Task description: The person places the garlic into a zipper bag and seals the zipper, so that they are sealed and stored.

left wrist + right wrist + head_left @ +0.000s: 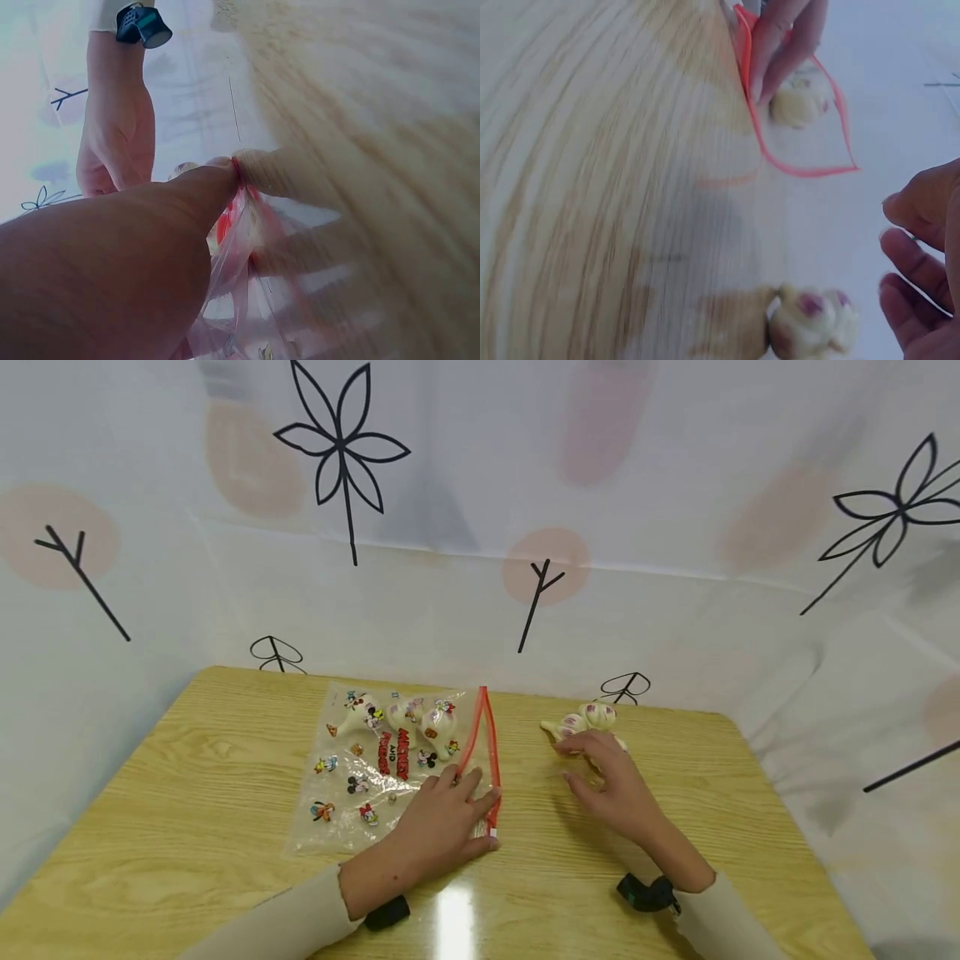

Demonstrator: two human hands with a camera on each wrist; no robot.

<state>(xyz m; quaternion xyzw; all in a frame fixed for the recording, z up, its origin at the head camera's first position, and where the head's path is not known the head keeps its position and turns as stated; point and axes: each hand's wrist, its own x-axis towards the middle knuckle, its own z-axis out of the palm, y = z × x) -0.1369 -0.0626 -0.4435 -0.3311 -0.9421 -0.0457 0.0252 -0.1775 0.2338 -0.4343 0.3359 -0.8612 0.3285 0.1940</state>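
Observation:
A clear zip bag [341, 793] with cartoon prints and a red zip edge [492, 739] lies flat, its mouth parted and facing right. Garlic bulbs [438, 720] show through its far half. At the near end of the mouth, my left hand [446, 818] holds the edge, its thumb meeting the red strip [235, 166] in the left wrist view. Right of the bag, loose garlic bulbs [598, 716] sit together, partly covered by my right hand [618, 789]. That hand hovers with fingers loosely bent; the right wrist view shows a gap between it and the nearest garlic bulb [810, 322].
A wooden table [187, 777] carries everything. Behind it hangs a white cloth [420, 610] with printed flowers and twigs, reaching round both sides. Black wrist devices [647, 893] sit on both wrists. Light glares off the table near its front.

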